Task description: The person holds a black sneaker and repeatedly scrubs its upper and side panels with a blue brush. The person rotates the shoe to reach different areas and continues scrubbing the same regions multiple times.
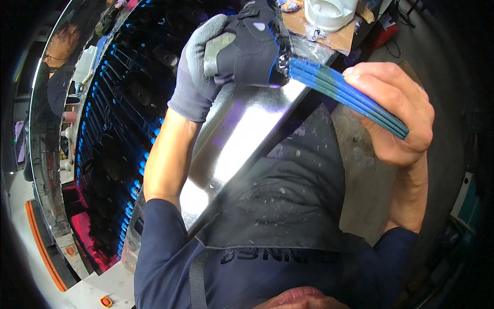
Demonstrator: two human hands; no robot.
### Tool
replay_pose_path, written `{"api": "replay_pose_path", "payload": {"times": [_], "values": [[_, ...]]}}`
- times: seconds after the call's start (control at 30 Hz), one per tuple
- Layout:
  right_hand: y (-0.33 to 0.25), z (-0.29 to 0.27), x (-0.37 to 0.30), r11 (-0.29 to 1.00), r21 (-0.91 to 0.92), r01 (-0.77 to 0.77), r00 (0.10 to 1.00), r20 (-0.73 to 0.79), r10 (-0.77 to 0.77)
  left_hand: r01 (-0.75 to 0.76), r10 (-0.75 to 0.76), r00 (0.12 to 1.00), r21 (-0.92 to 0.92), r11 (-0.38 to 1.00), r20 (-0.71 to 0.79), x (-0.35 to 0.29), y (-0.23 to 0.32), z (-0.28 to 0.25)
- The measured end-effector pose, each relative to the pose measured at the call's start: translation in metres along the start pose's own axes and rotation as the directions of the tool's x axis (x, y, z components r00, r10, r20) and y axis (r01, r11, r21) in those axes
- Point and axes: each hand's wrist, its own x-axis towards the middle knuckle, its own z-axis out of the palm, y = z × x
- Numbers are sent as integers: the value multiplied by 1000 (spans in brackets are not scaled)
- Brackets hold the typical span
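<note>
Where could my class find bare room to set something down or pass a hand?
The metal counter looks mostly bare between the left forearm and the dark apron, though glare hides detail. To pass a hand, floor shows between apron and right forearm. Crowded: cardboard under the white container, and the dark rack with blue tips.

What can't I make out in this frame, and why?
In the head view:
Left hand: most fingers hidden behind the black item.
Black item: far end cut off by the upper edge.
Right hand: part of its grip hidden behind the ribbed blue strip.
White container: cut off by the upper edge.
</note>
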Motion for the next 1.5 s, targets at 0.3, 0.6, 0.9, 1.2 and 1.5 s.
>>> {"api": "replay_pose_path", "payload": {"times": [0.3,0.6,0.9,1.2,1.5], "values": [[-6,-36,20,946,-286,152,959,275,-71,447,-479,854,-760,472,205,27,15,17],[-2,-41,33,826,-419,376,878,445,-174,437,-463,860,-781,446,216,34,8,13],[8,-24,22,807,-447,386,914,307,-266,-38,40,999,-164,986,7,19,-10,14],[26,-18,-11,965,-259,42,989,149,-3,318,-173,947,-861,398,270,17,-7,11],[14,95,-24,373,886,-275,631,-126,765,269,-378,922,-836,479,80,-44,-54,19]]}}
